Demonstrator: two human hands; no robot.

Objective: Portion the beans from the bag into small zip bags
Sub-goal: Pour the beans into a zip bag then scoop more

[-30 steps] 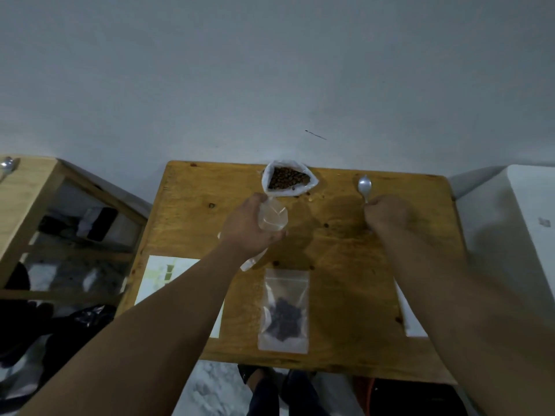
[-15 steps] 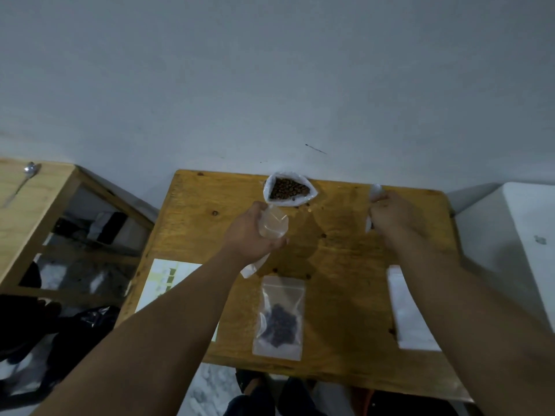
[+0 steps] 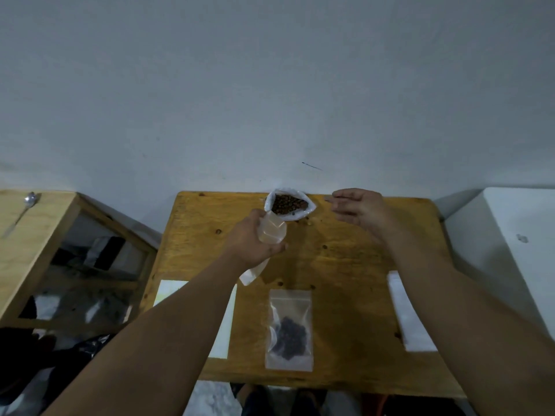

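A white bag of brown beans (image 3: 289, 203) stands open at the far edge of the wooden table (image 3: 345, 265). My left hand (image 3: 250, 243) is shut on an empty clear zip bag (image 3: 271, 232), whose mouth is just below the bean bag; its other end hangs out under my palm. My right hand (image 3: 359, 210) hovers to the right of the bean bag, fingers pointing at it. It seems to hold the spoon, with only a thin grey tip showing at the fingertips. A zip bag with beans (image 3: 289, 328) lies flat near the front edge.
White paper sheets lie on the table at the left (image 3: 223, 319) and right (image 3: 408, 313). A wooden shelf (image 3: 45, 223) with another spoon (image 3: 28, 201) stands to the left. A white block (image 3: 510, 250) is at the right. The wall rises right behind the table.
My right hand picked the spoon up off the table and moved left toward the bean bag. My left hand brought the empty zip bag slightly closer to the bean bag.
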